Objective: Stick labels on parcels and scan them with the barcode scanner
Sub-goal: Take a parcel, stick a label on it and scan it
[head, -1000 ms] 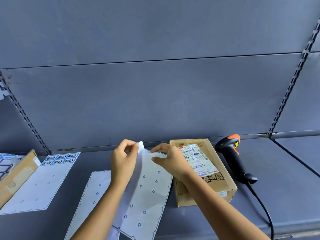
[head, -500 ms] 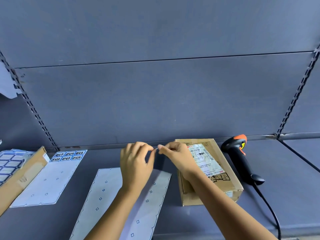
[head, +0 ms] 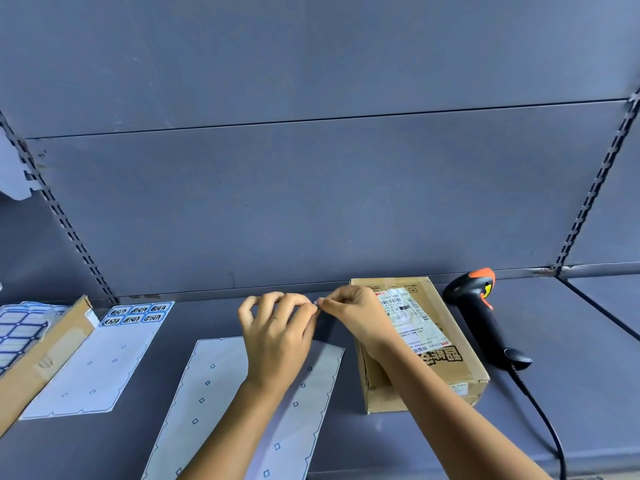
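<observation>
- My left hand (head: pixel 277 330) and right hand (head: pixel 356 317) meet above the shelf (head: pixel 571 358), close to its back edge and just left of the parcel (head: pixel 450 372).
- My left fingers (head: pixel 298 308) are curled, and their tips pinch 1 end of a small label (head: pixel 316 302).
- My right fingers (head: pixel 334 301) are curled too and pinch the other end, so the tips of both hands nearly touch.
- The label is held clear of the shelf between the 2 pinches. It shows only as a pale sliver, too small for me to read.
- The parcel, a brown cardboard box, lies flat by the back edge of the shelf. My right wrist crosses over its left side.
- A white shipping label (head: pixel 415 323) is stuck on the parcel's top, partly hidden by my right hand.
- The barcode scanner (head: pixel 485 317), black with an orange head, lies just right of the parcel and apart from it. Its cable (head: pixel 540 410) runs toward the front edge.
- A stripped backing sheet (head: pixel 214 393) lies flat under my left forearm and reaches the front edge.
- Further left a second sheet (head: pixel 90 372) carries 6 printed labels (head: pixel 136 315) at its far end.
- An open carton (head: pixel 48 344) at the shelf's left edge holds more blue-bordered label sheets (head: pixel 17 330).
</observation>
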Demonstrator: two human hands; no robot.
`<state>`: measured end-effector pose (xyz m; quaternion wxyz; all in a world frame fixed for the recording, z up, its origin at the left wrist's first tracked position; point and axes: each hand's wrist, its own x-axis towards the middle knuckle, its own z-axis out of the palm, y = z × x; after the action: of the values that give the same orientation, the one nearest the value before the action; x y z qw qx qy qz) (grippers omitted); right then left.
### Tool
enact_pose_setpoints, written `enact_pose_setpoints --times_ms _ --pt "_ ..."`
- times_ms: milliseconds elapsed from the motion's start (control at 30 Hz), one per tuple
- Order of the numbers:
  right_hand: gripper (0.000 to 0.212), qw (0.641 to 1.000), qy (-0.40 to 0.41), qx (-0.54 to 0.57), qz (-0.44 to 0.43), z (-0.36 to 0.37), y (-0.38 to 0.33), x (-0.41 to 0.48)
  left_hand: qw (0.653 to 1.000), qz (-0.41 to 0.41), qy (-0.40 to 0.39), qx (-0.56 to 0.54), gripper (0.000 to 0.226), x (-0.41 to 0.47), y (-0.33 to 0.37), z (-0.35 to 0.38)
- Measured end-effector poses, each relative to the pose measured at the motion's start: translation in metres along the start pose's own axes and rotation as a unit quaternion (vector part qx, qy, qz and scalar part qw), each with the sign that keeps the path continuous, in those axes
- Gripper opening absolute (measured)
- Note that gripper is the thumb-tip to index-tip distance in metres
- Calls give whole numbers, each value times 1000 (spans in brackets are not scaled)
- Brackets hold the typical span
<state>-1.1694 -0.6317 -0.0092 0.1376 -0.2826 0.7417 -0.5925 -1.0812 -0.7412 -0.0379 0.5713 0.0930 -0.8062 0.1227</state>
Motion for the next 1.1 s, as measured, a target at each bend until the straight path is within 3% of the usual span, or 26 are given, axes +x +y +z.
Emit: enact_pose_setpoints --times_ms 167,300,400,500,567,633,733,833,933,1100 --pt "23 1000 4 -27 -9 1 1 2 1000 11 -11 6 17 -7 -1 5" --pt "25 995 70 67 18 -1 4 4 997 0 -36 -66 24 -12 2 4" --pt "21 982 97 159 38 -7 4 5 973 -74 -161 -146 24 -8 15 7" --pt "18 971 134 196 39 -19 0 4 901 -196 -299 -245 37 5 30 13" --pt "13 974 172 143 32 -37 -4 2 867 -227 -351 -271 42 15 39 19" --pt "16 978 196 57 37 -63 -2 2 856 -207 -391 -267 45 23 48 24" --pt "26 973 207 -77 63 -101 10 5 843 -160 -441 -265 79 30 65 26" --pt "30 951 238 -165 107 -125 22 7 813 -125 -511 -250 97 27 79 31" --pt "26 943 228 -205 132 -131 30 3 785 -108 -571 -215 81 21 77 34" --pt "30 937 212 -235 148 -127 38 5 797 -80 -570 -183 74 21 67 33"
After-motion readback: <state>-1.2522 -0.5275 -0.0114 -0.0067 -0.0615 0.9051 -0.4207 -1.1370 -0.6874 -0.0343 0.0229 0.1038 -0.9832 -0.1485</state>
